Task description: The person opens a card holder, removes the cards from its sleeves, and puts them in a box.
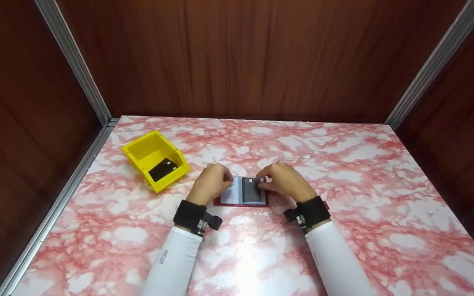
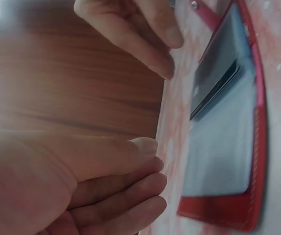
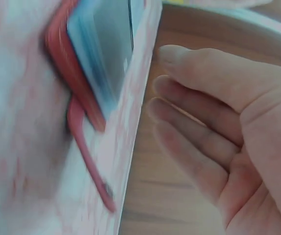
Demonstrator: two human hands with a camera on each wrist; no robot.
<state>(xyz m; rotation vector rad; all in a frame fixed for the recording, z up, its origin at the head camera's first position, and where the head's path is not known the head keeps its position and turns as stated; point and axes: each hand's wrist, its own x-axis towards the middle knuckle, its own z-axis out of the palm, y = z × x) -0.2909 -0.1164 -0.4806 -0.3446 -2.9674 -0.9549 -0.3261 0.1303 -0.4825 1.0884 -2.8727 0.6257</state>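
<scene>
Fingers first: the left hand [image 1: 211, 183] and right hand [image 1: 285, 181] are both loosely curled, thumbs clear of a pinch, holding nothing. They hover at the red wallet [image 1: 229, 196], though contact is hard to judge from above. In the wallet's right half lies the dark card [image 1: 252, 191]; best, surely, to steady the wallet flat and ease the card squarely. Left of the wallet: the yellow bin [image 1: 146, 148], black cards [image 1: 161, 170] inside.
</scene>
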